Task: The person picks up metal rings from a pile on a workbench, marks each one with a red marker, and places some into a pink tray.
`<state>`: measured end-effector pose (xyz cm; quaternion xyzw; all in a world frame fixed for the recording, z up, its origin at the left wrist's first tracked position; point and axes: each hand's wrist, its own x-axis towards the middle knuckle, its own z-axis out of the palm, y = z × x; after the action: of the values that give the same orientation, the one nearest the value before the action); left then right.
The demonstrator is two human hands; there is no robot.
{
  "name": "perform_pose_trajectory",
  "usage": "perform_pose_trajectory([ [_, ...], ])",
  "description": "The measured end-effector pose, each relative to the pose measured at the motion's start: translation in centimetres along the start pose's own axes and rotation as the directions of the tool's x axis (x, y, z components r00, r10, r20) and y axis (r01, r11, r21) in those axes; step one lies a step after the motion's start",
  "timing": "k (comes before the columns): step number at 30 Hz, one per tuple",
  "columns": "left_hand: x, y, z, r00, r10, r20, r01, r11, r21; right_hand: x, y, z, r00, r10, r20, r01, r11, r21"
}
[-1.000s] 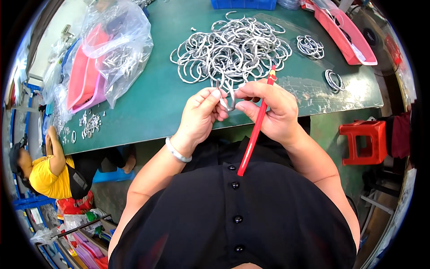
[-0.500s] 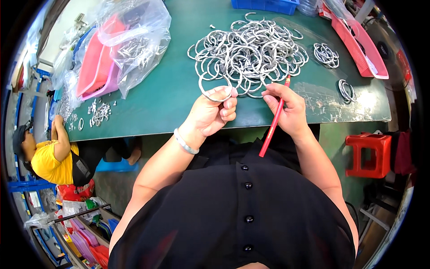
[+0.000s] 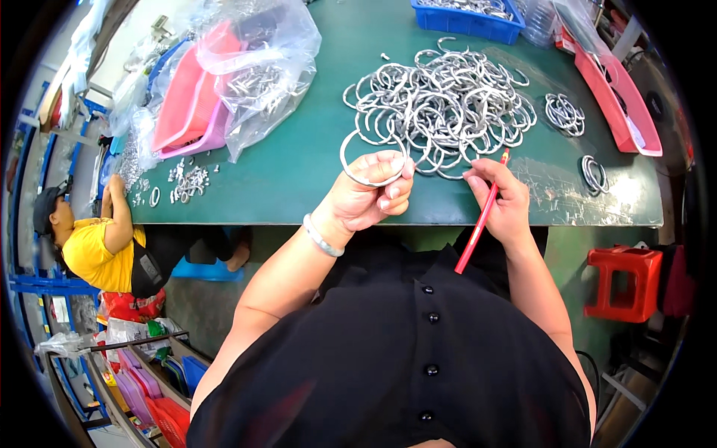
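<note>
Between the thumb and fingers of my left hand (image 3: 370,196) is a silver-coloured metal ring (image 3: 343,159) the size of a bangle, held up at the near side of a heap of similar rings (image 3: 448,97). A light bracelet circles my left wrist. My right hand (image 3: 508,200) is closed around a red pencil (image 3: 476,237), which slants down toward me with its lower end past the table edge. The right thumb and fingertips are close to the near edge of the heap; I cannot tell whether they touch a ring.
On the green table (image 3: 299,179), small ring piles (image 3: 565,114) lie right of the heap. Pink baskets (image 3: 187,104) and a clear bag (image 3: 272,82) stand left, near small metal parts (image 3: 190,184). Behind are a blue bin (image 3: 467,22) and a pink tray (image 3: 620,97). A person in yellow (image 3: 97,250) sits left; a red stool (image 3: 624,282) stands right.
The whole view has shifted, so the table and both hands appear lower and farther right. Both hands keep their holds on the ring and pencil, with little other movement.
</note>
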<state>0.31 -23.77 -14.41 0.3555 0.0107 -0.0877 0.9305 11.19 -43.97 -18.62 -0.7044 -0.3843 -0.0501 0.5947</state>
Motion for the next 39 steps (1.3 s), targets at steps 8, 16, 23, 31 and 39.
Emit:
perform_pose_trajectory([
  [8,-0.4,11.8,1.4,0.53,0.768,-0.359,-0.176,0.514,0.84,-0.1,0.0,-0.4,0.999,-0.046,-0.021,0.045,0.999,-0.018],
  [16,-1.5,24.4,-1.3,0.287,0.882,-0.375,-0.059,0.407,0.912,-0.1,-0.1,0.0,1.0,-0.014,-0.006,0.014,1.0,0.005],
  [23,1.4,17.5,-1.7,0.409,0.912,-0.032,-0.146,0.1,0.984,-0.1,0.2,-0.2,1.0,-0.002,-0.016,0.002,1.0,0.004],
  [31,6.0,10.4,-3.2,0.847,0.505,-0.166,0.342,-0.278,0.898,-0.1,0.1,-0.2,1.0,-0.019,-0.004,0.019,1.0,-0.005],
  [39,9.7,10.5,-6.4,0.888,0.316,-0.334,0.416,-0.239,0.878,0.2,0.0,-0.1,1.0,0.004,0.012,-0.004,1.0,0.029],
])
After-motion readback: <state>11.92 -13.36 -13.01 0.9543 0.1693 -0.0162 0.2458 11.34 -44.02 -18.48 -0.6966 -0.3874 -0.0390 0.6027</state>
